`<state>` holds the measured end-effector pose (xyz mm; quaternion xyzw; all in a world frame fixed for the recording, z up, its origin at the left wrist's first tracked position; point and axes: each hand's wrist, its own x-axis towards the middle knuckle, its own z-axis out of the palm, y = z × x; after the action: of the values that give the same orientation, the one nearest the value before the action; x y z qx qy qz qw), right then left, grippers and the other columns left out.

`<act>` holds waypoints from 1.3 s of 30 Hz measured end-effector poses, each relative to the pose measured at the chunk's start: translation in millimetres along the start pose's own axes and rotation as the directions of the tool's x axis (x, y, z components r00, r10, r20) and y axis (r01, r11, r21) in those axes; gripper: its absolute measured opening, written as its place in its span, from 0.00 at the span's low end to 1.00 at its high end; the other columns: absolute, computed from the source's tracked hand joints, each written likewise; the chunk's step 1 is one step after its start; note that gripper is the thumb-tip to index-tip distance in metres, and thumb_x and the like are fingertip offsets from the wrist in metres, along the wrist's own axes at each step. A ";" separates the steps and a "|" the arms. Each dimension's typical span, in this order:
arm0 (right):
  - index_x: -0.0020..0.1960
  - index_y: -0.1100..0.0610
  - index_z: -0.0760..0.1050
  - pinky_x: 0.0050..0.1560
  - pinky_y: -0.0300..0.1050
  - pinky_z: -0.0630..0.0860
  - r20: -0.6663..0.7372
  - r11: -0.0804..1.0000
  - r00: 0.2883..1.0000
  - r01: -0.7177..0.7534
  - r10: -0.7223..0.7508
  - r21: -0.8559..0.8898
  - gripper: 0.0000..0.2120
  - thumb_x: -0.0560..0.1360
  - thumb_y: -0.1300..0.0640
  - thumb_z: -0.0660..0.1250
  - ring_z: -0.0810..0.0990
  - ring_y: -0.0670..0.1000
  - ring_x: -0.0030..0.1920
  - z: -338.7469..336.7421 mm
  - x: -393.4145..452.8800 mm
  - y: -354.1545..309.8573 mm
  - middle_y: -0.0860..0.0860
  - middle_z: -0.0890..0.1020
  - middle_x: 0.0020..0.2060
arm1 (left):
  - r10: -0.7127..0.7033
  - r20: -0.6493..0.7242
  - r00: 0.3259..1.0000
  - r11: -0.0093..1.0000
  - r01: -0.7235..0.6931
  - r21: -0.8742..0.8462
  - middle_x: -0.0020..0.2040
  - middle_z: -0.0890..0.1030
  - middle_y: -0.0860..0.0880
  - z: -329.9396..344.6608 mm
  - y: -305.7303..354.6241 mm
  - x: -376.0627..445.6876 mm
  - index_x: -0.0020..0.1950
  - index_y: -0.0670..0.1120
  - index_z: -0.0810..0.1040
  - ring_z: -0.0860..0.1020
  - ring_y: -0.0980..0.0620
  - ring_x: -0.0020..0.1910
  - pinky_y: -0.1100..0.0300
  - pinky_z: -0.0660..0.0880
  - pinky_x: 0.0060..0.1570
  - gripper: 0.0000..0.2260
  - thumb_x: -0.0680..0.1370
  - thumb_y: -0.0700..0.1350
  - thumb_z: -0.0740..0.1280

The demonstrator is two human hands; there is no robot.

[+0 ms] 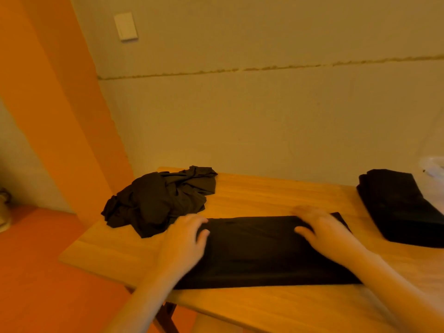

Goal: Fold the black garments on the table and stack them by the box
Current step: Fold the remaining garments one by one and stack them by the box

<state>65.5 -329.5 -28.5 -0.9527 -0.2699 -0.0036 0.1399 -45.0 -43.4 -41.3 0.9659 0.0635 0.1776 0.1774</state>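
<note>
Both hands lie on a black garment spread across the near middle of the wooden desk (264, 193). The left hand (183, 239) rests flat on the cloth's left end, fingers loosely spread and gripping nothing. The right hand (322, 228) lies on the right end with its fingers stretched forward; its fingertips are smeared by motion blur, so whether they press or only brush the fabric cannot be told, though nothing is pinched between them.

Under the hands, the folded garment (259, 251) forms a long, flat rectangle, its long side running left to right, its surface smooth and its near edge straight. Its far right corner shows just beyond the right hand; both forearms cover parts of its near corners.

At the far left corner of the desk, a crumpled heap of black garments (163, 200) sits in loose wrinkles, its near edge just beside the left hand. How many pieces make it up cannot be made out. On the right side of the desk lies a stack of folded black garments (401, 207), squared off, cut by the picture's edge. Behind it a pale, translucent shape (433, 167) shows at the right border, mostly out of view and too indistinct to name. A white switch plate (126, 26) hangs on the wall.
</note>
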 end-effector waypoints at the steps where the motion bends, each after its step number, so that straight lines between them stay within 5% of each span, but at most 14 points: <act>1: 0.74 0.48 0.56 0.71 0.39 0.53 0.087 0.998 0.995 0.055 -0.056 0.014 0.26 0.78 0.48 0.58 0.56 0.44 0.73 4.7 -0.2 -7.4 0.42 0.58 0.72 | 0.033 0.111 0.993 0.999 -0.033 0.001 0.70 0.68 0.53 6.1 10.2 -5.0 0.70 0.50 0.68 0.64 0.55 0.70 0.59 0.62 0.68 0.19 0.80 0.52 0.61; 4: 0.75 0.45 0.48 0.72 0.40 0.43 0.237 0.997 0.968 0.077 -0.080 0.023 0.27 0.79 0.44 0.54 0.43 0.41 0.73 18.3 -4.1 -5.6 0.38 0.47 0.72 | -0.032 0.371 0.928 0.996 0.001 0.084 0.78 0.50 0.54 22.3 13.7 -14.3 0.77 0.54 0.52 0.47 0.55 0.76 0.56 0.47 0.73 0.33 0.75 0.68 0.46; 6: 0.75 0.45 0.45 0.72 0.43 0.40 0.252 1.000 0.968 0.016 -0.009 -0.026 0.30 0.76 0.37 0.47 0.39 0.39 0.71 21.1 -9.5 9.5 0.40 0.43 0.72 | -0.081 0.387 0.918 0.990 0.031 0.134 0.78 0.44 0.55 24.4 2.0 -20.1 0.77 0.57 0.46 0.41 0.55 0.76 0.54 0.41 0.73 0.49 0.59 0.77 0.28; 9: 0.75 0.47 0.42 0.73 0.44 0.41 0.254 0.987 0.959 -0.092 0.123 -0.129 0.33 0.75 0.36 0.44 0.40 0.43 0.74 14.9 -21.6 29.0 0.44 0.42 0.75 | -0.106 0.383 0.918 0.982 0.035 0.186 0.77 0.41 0.56 18.7 -9.0 -28.4 0.76 0.59 0.43 0.39 0.55 0.76 0.53 0.40 0.73 0.57 0.49 0.77 0.20; 14: 0.75 0.49 0.42 0.73 0.43 0.43 0.238 0.973 0.954 -0.142 0.184 -0.182 0.30 0.79 0.42 0.49 0.43 0.45 0.75 4.1 -39.4 24.9 0.47 0.44 0.76 | -0.067 0.376 0.924 0.985 0.002 0.171 0.77 0.43 0.57 6.9 -2.5 -40.2 0.76 0.57 0.45 0.37 0.61 0.72 0.58 0.38 0.71 0.54 0.53 0.75 0.21; 19: 0.74 0.42 0.44 0.69 0.37 0.39 0.265 0.983 0.947 0.170 -0.183 0.072 0.28 0.79 0.44 0.54 0.39 0.36 0.70 10.0 -46.6 -33.6 0.36 0.43 0.70 | 0.118 0.478 0.870 0.982 -0.175 0.077 0.76 0.44 0.60 11.6 32.2 -46.2 0.76 0.58 0.46 0.37 0.63 0.72 0.61 0.35 0.69 0.39 0.66 0.69 0.32; 22: 0.74 0.42 0.43 0.67 0.38 0.36 0.365 0.955 0.890 0.297 -0.275 -0.004 0.35 0.69 0.33 0.36 0.37 0.38 0.70 19.5 -46.4 -45.5 0.37 0.42 0.72 | 0.132 0.535 0.834 0.967 -0.227 0.116 0.76 0.43 0.61 11.9 36.3 -45.6 0.75 0.60 0.45 0.38 0.60 0.74 0.60 0.36 0.69 0.29 0.75 0.65 0.37; 25: 0.72 0.40 0.38 0.68 0.40 0.34 0.393 0.962 0.890 0.269 -0.230 -0.047 0.43 0.58 0.31 0.29 0.35 0.38 0.70 16.6 -57.0 -32.0 0.37 0.40 0.72 | 0.141 0.549 0.824 0.962 -0.245 0.121 0.72 0.38 0.64 6.9 26.0 -52.1 0.74 0.63 0.42 0.34 0.62 0.71 0.60 0.35 0.68 0.37 0.64 0.67 0.29; 29: 0.70 0.39 0.37 0.69 0.39 0.35 0.450 0.985 0.881 0.170 -0.147 -0.011 0.42 0.58 0.29 0.32 0.35 0.37 0.70 3.3 -70.6 -13.6 0.36 0.39 0.71 | 0.084 0.579 0.811 0.990 -0.133 0.044 0.73 0.40 0.64 0.1 20.2 -54.8 0.74 0.63 0.43 0.34 0.63 0.70 0.60 0.35 0.68 0.38 0.63 0.68 0.31; 32: 0.74 0.43 0.47 0.72 0.40 0.43 0.423 0.997 0.903 0.076 -0.077 0.020 0.35 0.70 0.33 0.44 0.45 0.40 0.73 -9.1 -58.7 -14.9 0.39 0.48 0.74 | -0.096 0.464 0.881 0.994 0.065 0.082 0.78 0.45 0.54 4.8 23.0 -39.7 0.77 0.55 0.48 0.40 0.56 0.75 0.54 0.41 0.73 0.29 0.77 0.64 0.42; 36: 0.75 0.46 0.51 0.72 0.42 0.47 0.280 0.986 0.946 0.161 -0.163 0.032 0.26 0.79 0.45 0.54 0.50 0.43 0.74 -3.1 -18.6 -44.8 0.43 0.53 0.75 | -0.260 0.408 0.875 0.958 0.182 0.220 0.78 0.46 0.46 24.8 48.1 -17.7 0.78 0.50 0.47 0.44 0.43 0.76 0.42 0.45 0.72 0.29 0.80 0.61 0.47; 39: 0.75 0.46 0.49 0.73 0.46 0.42 0.349 0.971 0.911 0.239 -0.219 -0.014 0.26 0.80 0.45 0.52 0.44 0.43 0.75 20.5 -2.5 -46.3 0.44 0.49 0.76 | -0.310 0.442 0.842 0.934 0.184 0.306 0.78 0.41 0.45 35.8 59.6 -12.5 0.78 0.51 0.43 0.39 0.41 0.76 0.38 0.42 0.71 0.32 0.79 0.65 0.46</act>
<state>38.1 -287.6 -36.1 -0.9038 -0.3999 0.1393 0.0622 -40.0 -112.6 -54.9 0.9773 0.1642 -0.1031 0.0854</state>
